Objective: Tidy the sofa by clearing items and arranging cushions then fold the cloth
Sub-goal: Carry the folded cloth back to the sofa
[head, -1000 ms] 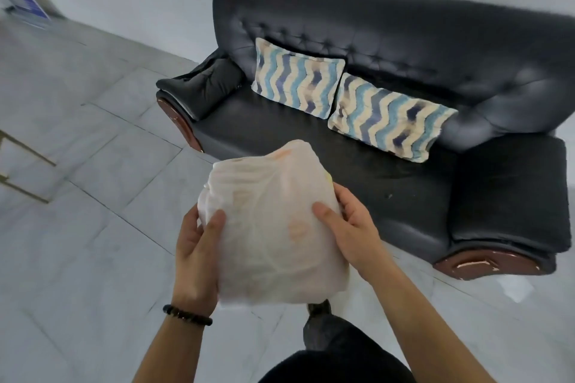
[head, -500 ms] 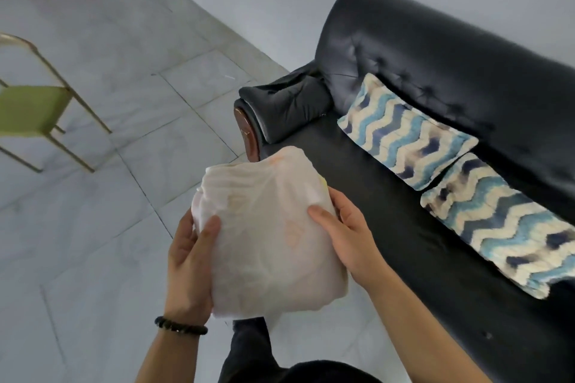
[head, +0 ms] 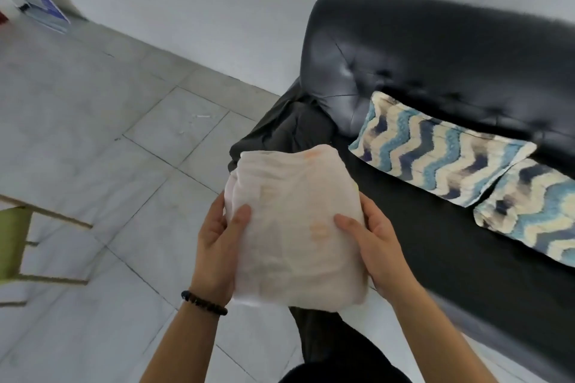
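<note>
A folded white cloth (head: 292,227) with faint orange marks is held in front of me, above the floor beside the sofa's left armrest. My left hand (head: 219,241) grips its left side, thumb on top. My right hand (head: 373,239) grips its right side the same way. The black leather sofa (head: 435,53) fills the right of the view. Two cushions with blue and cream zigzag stripes lean against its backrest, one (head: 435,149) nearer the armrest and one (head: 535,211) to its right. The seat (head: 451,246) in front of them is bare.
Grey tiled floor (head: 109,149) spreads to the left. A chair with a green seat and thin light frame (head: 18,242) stands at the left edge. A grey wall (head: 186,9) runs behind the sofa. My dark trouser leg (head: 326,339) shows below the cloth.
The view has swung left and then a little back, so the sofa sits further right. Both hands keep the same hold on the folded cloth.
</note>
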The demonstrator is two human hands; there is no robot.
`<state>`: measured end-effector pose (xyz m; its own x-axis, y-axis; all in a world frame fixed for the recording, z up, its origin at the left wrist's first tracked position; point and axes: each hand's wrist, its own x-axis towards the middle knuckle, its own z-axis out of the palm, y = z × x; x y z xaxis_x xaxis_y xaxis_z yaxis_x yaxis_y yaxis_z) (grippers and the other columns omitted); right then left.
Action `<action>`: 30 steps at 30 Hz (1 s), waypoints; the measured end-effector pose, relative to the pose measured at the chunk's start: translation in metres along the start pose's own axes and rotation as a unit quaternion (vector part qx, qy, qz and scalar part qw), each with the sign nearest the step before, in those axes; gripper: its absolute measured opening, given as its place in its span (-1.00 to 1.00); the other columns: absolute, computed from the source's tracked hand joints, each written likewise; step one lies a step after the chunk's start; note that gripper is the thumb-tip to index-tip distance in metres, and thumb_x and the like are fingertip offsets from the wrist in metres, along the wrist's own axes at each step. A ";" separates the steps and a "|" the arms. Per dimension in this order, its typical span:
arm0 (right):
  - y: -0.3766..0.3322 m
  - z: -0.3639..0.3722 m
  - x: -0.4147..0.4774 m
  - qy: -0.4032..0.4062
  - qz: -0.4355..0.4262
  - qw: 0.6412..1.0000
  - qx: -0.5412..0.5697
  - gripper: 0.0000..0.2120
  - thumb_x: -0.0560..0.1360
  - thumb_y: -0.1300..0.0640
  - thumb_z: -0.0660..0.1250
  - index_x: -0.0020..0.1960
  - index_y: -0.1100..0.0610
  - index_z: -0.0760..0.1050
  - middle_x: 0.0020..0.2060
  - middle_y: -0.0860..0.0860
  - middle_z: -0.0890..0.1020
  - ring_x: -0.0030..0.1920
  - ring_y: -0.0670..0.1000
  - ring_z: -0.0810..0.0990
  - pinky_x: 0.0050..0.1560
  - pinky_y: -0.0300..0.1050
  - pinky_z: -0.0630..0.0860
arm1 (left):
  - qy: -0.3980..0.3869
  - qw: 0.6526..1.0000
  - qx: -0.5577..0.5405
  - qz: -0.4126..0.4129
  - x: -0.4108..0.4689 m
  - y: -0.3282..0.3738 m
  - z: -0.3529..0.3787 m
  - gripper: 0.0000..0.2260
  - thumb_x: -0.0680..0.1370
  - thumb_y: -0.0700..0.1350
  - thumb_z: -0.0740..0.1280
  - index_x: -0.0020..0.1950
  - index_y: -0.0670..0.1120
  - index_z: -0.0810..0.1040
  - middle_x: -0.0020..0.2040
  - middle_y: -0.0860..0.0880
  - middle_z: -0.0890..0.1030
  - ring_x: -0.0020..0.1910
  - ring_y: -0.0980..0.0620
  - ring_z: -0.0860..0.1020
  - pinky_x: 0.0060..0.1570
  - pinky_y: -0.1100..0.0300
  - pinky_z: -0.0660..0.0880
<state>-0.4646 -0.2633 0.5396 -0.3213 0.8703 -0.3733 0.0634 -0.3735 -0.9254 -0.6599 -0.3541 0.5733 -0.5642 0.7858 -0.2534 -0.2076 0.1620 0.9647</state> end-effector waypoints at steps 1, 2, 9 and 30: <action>0.001 0.005 0.022 0.009 0.004 1.000 0.007 -0.51 0.47 0.05 0.44 0.35 -0.26 0.43 0.16 -0.27 0.61 0.20 -0.12 0.58 0.29 0.10 0.51 | -0.007 1.000 0.011 -0.009 0.028 0.000 0.002 -0.71 0.60 -0.12 0.28 0.31 0.11 0.52 0.20 0.03 0.62 0.18 -0.04 0.59 0.11 -0.06 0.56; 0.000 0.011 0.045 0.019 0.009 1.000 0.014 -0.49 0.45 0.03 0.44 0.35 -0.27 0.43 0.17 -0.27 0.61 0.20 -0.12 0.58 0.29 0.10 0.50 | -0.017 1.000 0.018 -0.020 0.057 0.001 0.006 -0.70 0.60 -0.12 0.28 0.31 0.11 0.52 0.20 0.04 0.62 0.18 -0.03 0.59 0.12 -0.05 0.56; -0.041 0.057 0.204 0.066 0.047 0.994 0.072 -0.48 0.37 -0.02 0.43 0.30 -0.26 0.45 0.15 -0.25 0.62 0.18 -0.11 0.59 0.27 0.10 0.52 | -0.108 0.991 0.042 -0.067 0.243 0.050 0.022 -0.63 0.58 -0.24 0.27 0.33 0.10 0.49 0.21 0.04 0.63 0.14 0.01 0.62 -0.03 0.13 0.60; 0.039 0.136 0.587 0.280 0.290 0.908 0.111 -0.40 0.48 0.11 0.30 0.50 -0.04 0.27 0.27 -0.09 0.41 0.22 0.06 0.47 0.14 0.03 0.51 | -0.196 0.882 0.312 -0.292 0.722 -0.116 0.073 -0.55 0.55 -0.05 0.34 0.43 -0.07 0.38 0.30 -0.09 0.50 0.17 -0.13 0.50 0.21 -0.07 0.45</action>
<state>-0.7793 0.1898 0.2934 0.2396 0.5092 -0.8267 -0.1442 -0.8234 -0.5489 -0.9851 0.2381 0.2837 -0.1615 0.5849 -0.7948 0.1785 0.8095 0.5594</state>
